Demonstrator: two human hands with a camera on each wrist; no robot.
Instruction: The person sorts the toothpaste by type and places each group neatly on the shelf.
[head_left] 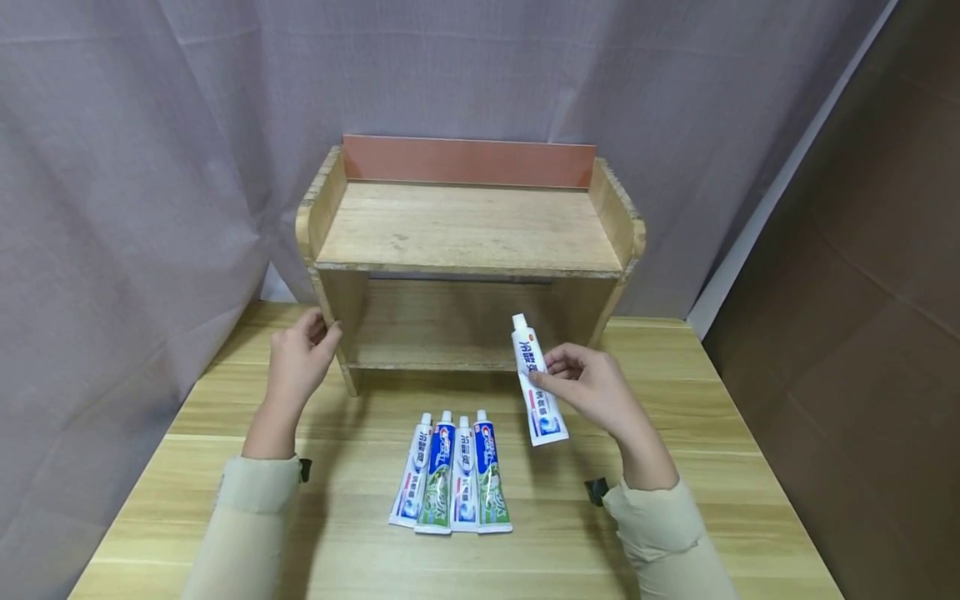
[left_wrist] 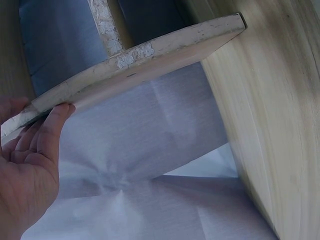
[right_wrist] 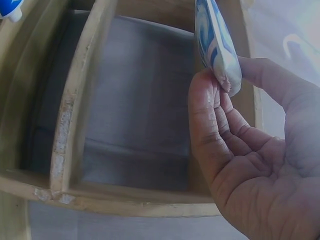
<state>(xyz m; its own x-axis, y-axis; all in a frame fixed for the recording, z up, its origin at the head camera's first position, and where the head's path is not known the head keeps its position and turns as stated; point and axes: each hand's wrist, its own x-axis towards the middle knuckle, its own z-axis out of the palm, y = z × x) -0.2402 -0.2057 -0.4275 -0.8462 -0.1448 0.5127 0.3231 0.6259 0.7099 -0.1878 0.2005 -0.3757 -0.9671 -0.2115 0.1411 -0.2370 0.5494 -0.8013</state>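
Note:
My right hand (head_left: 596, 392) holds a white toothpaste tube (head_left: 542, 408) between thumb and fingers, cap up and slightly tilted, in front of the lower opening of a small wooden shelf (head_left: 480, 225). The right wrist view shows the held tube (right_wrist: 220, 50) edge-on at the fingertips. At the shelf's left side, my left hand (head_left: 300, 358) pinches the front edge of the side panel (left_wrist: 135, 57), thumb on one face and fingers on the other. On the table before the shelf lie two white toothpaste tubes (head_left: 411, 479) and two blue-and-green ones (head_left: 492, 483), alternating side by side, caps toward the shelf.
The shelf has an upper board, a lower board (head_left: 442, 342) and a reddish-brown back strip (head_left: 468, 162). It stands at the back of a wood-grain table (head_left: 360, 558). A grey curtain (head_left: 450, 75) hangs behind, and a brown panel (head_left: 847, 333) rises on the right.

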